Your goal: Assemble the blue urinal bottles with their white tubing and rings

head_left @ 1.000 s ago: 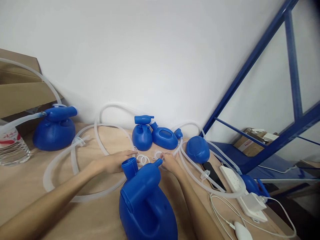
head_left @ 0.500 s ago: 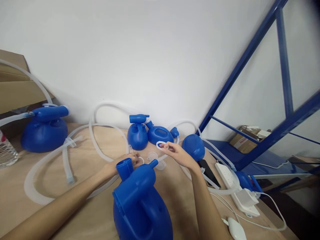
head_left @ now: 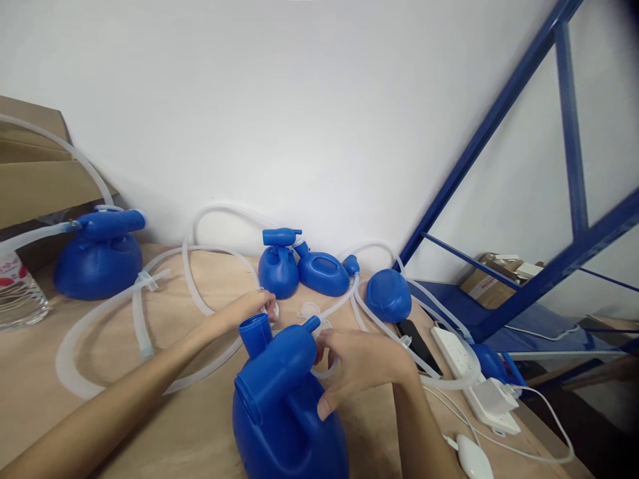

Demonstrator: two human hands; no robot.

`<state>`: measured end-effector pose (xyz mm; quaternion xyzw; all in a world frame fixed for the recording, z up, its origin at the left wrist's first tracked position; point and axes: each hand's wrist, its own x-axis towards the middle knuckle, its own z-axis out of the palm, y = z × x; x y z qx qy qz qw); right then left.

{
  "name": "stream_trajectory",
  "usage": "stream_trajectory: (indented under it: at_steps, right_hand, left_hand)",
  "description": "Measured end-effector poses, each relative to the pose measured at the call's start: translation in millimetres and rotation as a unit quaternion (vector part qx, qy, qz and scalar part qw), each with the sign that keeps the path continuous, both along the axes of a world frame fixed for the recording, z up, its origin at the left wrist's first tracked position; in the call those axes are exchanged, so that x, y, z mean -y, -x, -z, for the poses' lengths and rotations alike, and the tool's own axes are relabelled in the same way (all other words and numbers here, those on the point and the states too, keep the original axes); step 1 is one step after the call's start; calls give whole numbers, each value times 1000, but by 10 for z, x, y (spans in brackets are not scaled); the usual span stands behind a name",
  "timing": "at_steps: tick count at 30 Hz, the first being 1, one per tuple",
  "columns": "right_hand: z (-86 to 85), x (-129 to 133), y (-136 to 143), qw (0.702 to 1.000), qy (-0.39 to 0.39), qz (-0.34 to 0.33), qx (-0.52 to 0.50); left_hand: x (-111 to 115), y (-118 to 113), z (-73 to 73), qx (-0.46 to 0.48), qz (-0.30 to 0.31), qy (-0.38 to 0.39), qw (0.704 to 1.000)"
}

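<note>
I have the big blue jug (head_left: 287, 406) standing upright at the near edge of the wooden table (head_left: 200, 426), close under the camera, its wide open neck (head_left: 255, 332) pointing up and left and its thin side spout (head_left: 312, 324) pointing up and right. My right hand (head_left: 362, 366) is curled against the jug's right shoulder just below that spout, thumb pressed to the blue plastic, and the fingers are closed on a clear ring (head_left: 327, 369) held right beside the spout; I think the ring is off the spout, but my fingers cover most of it. My left hand (head_left: 249, 307) lies behind the neck with the fingertips pinched on something small and white (head_left: 273, 310); from here I cannot tell what it is. A loose clear cap (head_left: 309, 310) lies on the table just beyond the spout. Long translucent hoses (head_left: 150, 319) loop across the table to the left, and further back by the wall sit more blue containers (head_left: 299, 269). To the right lie a white power strip (head_left: 452, 346) and a white mouse (head_left: 474, 459).
</note>
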<state>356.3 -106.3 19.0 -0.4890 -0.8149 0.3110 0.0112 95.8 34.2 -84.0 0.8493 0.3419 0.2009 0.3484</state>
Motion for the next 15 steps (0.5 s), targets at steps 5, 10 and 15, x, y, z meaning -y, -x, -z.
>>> stream_trajectory:
  at_steps: [5,10,15]
  right_hand:
    - [92,85,169,996,-77,44,23]
    - [71,93,202,994,-38,65,78]
    - [266,-77,79,997,-54,52,25]
  left_hand:
    - [106,323,-521,11,-21,49,999]
    - [547,596,-574,-42,17,45,998]
    - [858,641,-362,-10,-21,-13,1000]
